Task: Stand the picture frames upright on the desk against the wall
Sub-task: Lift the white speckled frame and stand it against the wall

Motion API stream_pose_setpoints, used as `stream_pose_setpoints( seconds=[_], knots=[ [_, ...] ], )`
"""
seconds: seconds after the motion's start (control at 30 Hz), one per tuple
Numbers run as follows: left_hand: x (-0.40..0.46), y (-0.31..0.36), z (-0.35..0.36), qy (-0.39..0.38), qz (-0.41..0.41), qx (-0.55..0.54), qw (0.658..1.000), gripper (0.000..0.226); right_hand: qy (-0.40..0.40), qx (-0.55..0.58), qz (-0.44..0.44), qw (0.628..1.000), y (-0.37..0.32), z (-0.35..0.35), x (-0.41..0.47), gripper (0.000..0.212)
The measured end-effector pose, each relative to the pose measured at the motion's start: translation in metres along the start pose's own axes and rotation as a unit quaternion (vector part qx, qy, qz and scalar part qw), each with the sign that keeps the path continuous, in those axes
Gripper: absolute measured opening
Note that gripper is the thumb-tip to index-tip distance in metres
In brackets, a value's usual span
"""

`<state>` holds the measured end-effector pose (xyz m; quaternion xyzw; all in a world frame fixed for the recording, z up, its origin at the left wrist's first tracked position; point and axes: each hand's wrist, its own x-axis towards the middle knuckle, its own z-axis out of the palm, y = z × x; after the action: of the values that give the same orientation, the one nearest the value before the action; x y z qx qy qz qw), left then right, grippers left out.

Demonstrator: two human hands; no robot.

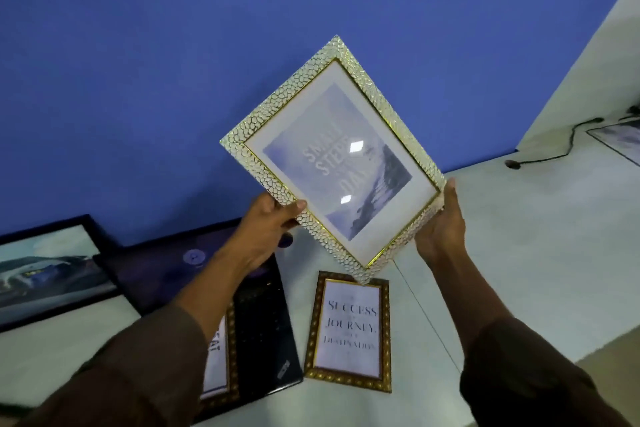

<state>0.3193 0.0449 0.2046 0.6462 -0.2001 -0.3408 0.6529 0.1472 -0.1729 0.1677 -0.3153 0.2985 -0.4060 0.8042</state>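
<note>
Both grips, left hand [265, 229] and right hand [441, 225], clamp the tilted white frame [273, 135].

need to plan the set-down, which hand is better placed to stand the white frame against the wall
Probably the right hand: it cups the white frame at its lower corner, nearer the bare desk. The left hand hangs over other frames.
</note>
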Motion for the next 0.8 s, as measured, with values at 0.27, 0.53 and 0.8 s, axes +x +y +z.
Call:
stream_pose_setpoints(
  seconds=[0.27, 0.53, 0.8],
  knots=[
    [0.094, -0.008, 0.012, 0.029, 0.003, 0.071, 0.997, 0.014, -0.170, -0.448, -0.052, 0.876, -0.029, -0.068, 0.134, 0.027],
    [0.150, -0.036, 0.034, 0.048, 0.008, 0.180, 0.982, 0.033, -0.261, -0.605, -0.056, 0.750, 0.017, -0.057, 0.208, 0.029],
    [0.192, -0.073, 0.021, 0.123, -0.017, 0.296, 0.947, 0.034, -0.300, -0.626, -0.048, 0.718, 0.054, -0.057, 0.261, 0.014]
  ],
)
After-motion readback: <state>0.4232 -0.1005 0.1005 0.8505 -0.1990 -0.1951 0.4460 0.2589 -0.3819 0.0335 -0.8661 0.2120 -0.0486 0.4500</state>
